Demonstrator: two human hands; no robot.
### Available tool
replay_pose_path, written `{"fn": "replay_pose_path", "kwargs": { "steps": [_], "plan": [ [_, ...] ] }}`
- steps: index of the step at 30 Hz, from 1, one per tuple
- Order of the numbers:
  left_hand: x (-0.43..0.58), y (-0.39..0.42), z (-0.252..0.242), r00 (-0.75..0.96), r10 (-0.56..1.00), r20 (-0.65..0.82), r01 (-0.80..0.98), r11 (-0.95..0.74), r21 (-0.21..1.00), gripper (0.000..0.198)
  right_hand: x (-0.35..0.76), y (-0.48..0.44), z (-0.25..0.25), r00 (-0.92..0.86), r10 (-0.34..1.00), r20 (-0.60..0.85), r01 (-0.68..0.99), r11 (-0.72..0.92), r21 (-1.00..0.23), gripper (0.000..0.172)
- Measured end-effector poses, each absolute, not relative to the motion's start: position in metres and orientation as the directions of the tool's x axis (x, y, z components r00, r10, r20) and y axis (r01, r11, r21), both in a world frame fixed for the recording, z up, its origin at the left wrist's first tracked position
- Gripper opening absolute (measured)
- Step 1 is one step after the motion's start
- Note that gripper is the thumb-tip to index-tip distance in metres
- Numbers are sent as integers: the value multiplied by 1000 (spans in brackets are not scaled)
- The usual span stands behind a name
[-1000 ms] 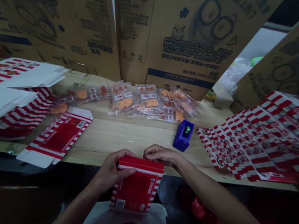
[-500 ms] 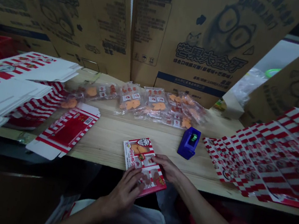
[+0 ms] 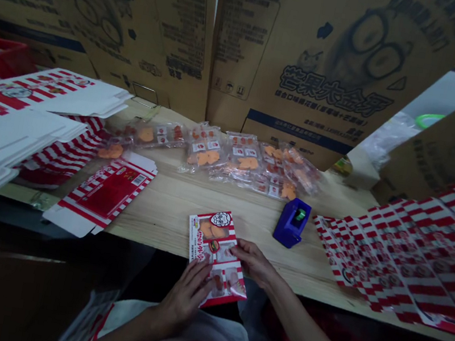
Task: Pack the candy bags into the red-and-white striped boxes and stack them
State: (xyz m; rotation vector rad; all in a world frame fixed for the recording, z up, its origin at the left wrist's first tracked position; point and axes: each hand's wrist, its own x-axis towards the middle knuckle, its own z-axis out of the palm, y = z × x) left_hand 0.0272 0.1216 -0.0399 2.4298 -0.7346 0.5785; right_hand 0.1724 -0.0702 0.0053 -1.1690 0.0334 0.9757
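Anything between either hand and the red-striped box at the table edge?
Nothing visible. Both hands are on the red-striped box: the left hand holds its near left corner, the right hand its right edge. The blue tape dispenser stands apart, to the right.

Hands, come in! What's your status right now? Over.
Left hand and right hand both grip red-and-white striped cardboard box, face up at edge of wooden table. Blue plastic tape dispenser apart, to its right. Over.
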Motion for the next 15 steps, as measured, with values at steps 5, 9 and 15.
{"fn": "replay_pose_path", "kwargs": {
  "steps": [5, 9, 15],
  "plan": [
    [29, 129, -26, 787, -425, 448, -606, -669, 430, 71, 172, -74, 3, 654, 528, -542, -682, 101, -724, 37],
    [38, 133, -10, 779, -410, 475, -614, -651, 446, 64, 172, -72, 6, 671, 537, -512, -670, 144, -728, 39],
    [57, 153, 51, 710, -247, 659, -654, -577, 489, 66, 179, -67, 32, 892, 389, -231, -306, 141, -942, 45]
  ]
}}
